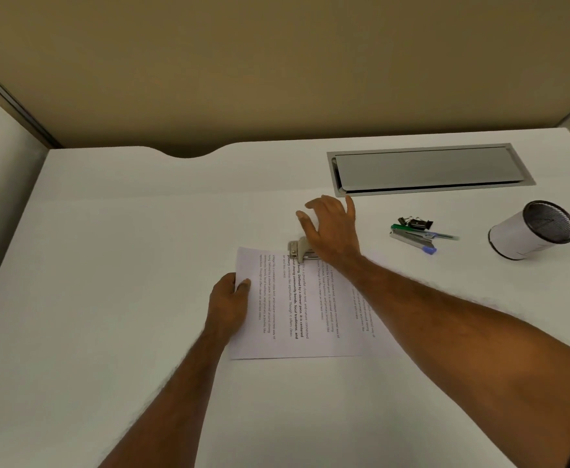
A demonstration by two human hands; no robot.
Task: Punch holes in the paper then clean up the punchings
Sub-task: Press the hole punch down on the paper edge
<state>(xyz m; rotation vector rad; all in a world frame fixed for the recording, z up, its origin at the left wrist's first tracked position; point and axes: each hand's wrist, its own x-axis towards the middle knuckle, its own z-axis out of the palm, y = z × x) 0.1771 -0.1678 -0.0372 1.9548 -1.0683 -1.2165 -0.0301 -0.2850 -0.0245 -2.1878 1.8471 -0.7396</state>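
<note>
A printed sheet of paper (297,315) lies on the white desk (108,265) in the middle. Its far edge is slid into a small metal hole punch (297,248). My right hand (330,231) rests palm-down on top of the punch, fingers spread, covering most of it. My left hand (230,300) pinches the paper's left edge, thumb on top. No punchings are visible.
To the right lie binder clips (415,222), a green pen (425,233) and a stapler (411,240). A mesh pen cup (535,229) lies on its side at the far right. A grey cable hatch (428,170) sits in the desk behind. A partition wall stands at the back.
</note>
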